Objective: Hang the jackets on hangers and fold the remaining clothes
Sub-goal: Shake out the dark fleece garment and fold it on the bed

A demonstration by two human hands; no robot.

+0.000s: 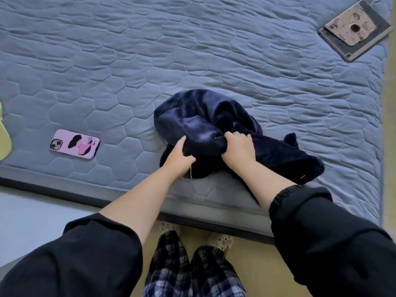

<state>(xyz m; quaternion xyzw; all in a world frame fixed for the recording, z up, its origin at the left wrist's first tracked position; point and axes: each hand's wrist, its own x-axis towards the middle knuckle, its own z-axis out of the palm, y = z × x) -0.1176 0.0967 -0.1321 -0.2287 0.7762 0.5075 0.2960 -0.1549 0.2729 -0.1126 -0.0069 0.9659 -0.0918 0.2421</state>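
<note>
A crumpled dark navy fleece garment [192, 116] lies bunched on the blue quilted mattress [150, 50] near its front edge. My left hand [179, 158] grips the garment's lower left fold, thumb on top and fingers tucked under the cloth. My right hand [239, 146] clutches a bunch of the same fabric just to the right. One end of the garment trails to the right past my right forearm. No hanger is in view.
A phone in a pink case [75, 144] lies on the mattress at the left. A tablet in a grey cover [355, 31] sits at the far right corner. A pale yellow-green cloth [3, 136] shows at the left edge. My feet stand at the bed's front edge.
</note>
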